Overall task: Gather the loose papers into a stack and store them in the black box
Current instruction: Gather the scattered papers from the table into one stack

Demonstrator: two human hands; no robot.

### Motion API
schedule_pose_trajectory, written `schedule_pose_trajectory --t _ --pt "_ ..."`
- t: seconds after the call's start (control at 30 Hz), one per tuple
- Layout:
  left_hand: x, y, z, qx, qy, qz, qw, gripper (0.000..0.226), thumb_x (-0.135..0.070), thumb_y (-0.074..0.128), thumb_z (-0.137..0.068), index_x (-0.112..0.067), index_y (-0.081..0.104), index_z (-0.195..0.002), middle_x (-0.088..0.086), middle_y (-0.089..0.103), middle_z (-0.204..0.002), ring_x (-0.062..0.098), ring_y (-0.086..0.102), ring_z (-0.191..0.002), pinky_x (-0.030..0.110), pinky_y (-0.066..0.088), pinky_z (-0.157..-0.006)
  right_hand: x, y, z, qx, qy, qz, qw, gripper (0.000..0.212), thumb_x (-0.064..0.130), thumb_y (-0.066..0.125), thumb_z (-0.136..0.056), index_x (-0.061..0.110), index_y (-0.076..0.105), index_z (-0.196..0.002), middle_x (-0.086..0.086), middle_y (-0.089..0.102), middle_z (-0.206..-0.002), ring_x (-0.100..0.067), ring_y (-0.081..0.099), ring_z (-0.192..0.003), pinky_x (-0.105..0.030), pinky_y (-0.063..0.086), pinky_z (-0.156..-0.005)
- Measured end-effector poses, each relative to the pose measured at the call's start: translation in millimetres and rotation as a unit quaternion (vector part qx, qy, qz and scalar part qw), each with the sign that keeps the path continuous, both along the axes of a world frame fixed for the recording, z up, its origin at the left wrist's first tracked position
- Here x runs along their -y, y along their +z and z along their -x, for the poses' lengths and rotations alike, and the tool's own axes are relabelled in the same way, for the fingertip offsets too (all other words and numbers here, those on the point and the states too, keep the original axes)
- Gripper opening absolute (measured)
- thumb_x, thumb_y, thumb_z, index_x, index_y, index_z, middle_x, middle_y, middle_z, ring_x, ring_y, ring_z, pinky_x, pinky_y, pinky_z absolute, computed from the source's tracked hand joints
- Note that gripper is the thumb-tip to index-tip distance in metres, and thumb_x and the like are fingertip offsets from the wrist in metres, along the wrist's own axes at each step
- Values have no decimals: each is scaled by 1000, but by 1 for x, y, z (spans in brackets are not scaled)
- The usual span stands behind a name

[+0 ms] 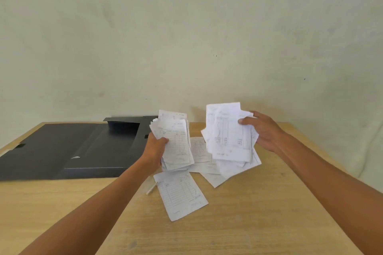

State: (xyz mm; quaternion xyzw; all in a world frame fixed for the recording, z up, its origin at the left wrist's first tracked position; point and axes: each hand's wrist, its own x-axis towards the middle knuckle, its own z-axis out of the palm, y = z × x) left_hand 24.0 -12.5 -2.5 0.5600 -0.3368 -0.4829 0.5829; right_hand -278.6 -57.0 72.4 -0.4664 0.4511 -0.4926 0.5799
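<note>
My left hand [155, 148] grips a bundle of white printed papers [176, 141], held upright just right of the black box. My right hand [263, 130] holds a second, looser bundle of papers [228, 134] raised above the table. Under both bundles a few loose sheets [202, 155] still lie on the wood. One single sheet [181, 194] lies flat nearer to me. The black box [99, 151] lies open and flat on the left half of the table, its flap [124, 121] raised at the back.
The wooden table [259, 203] stands against a pale wall [186, 37]. A small white strip [151, 187] lies beside the near sheet. The table's right edge runs close behind my right forearm.
</note>
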Motion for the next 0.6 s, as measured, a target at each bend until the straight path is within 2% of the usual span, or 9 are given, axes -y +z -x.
schedule_pose_trajectory --t 0.07,0.17,0.23,0.33,0.4,0.47,0.53,0.6 --pt "1 -1 7 10 -37 12 999 44 -1 49 -103 -13 47 -145 13 63 -135 33 63 -119 49 54 -98 0 12 -6 18 15 6 1000 24 -7 66 -86 6 66 -106 -19 72 -107 -32 70 -91 -41 58 -77" --pt "0 -1 26 -43 -89 25 995 40 -11 54 -105 -14 52 -145 11 68 -133 33 66 -120 56 51 -104 1 10 -27 1 5 0 1000 27 -8 67 -85 4 66 -109 -19 72 -106 -32 70 -90 -43 57 -80" --pt "-5 5 39 -91 -114 20 989 37 -26 48 -108 -14 57 -142 9 72 -129 31 69 -117 54 53 -102 -1 0 -43 -54 -34 15 998 27 -7 68 -84 6 66 -107 -17 72 -105 -30 69 -87 -40 56 -77" --pt "-13 14 46 -114 -174 12 978 49 -51 39 -106 -18 65 -132 10 74 -125 28 73 -110 47 60 -90 -7 -15 -64 -139 -73 67 985 26 -5 68 -82 8 68 -104 -9 71 -96 -25 66 -82 -32 53 -69" --pt "-16 14 44 -89 -198 25 976 41 -40 51 -105 -14 62 -135 11 75 -122 29 74 -108 44 63 -84 -11 -24 -77 -164 -56 86 981 28 -5 68 -81 10 68 -105 -8 70 -97 -26 66 -84 -34 52 -71" --pt "-16 9 40 -73 -208 32 975 38 -14 59 -102 -8 56 -139 12 76 -118 30 75 -106 42 64 -80 -14 -30 -89 -176 -22 96 980 29 1 70 -84 14 67 -110 -9 70 -107 -29 68 -92 -38 56 -76" --pt "-16 7 36 -74 -195 21 978 38 -2 59 -99 -8 57 -136 11 78 -114 28 76 -101 40 64 -76 -13 -33 -95 -202 -37 89 975 42 23 71 -88 20 59 -128 -9 60 -130 -30 61 -114 -44 54 -93" --pt "-16 8 31 -83 -187 12 979 37 -3 60 -98 -9 59 -135 12 77 -115 29 76 -102 41 64 -77 -12 -35 -98 -297 -48 36 953 72 52 62 -89 21 35 -148 -8 39 -147 -31 41 -135 -45 41 -107"
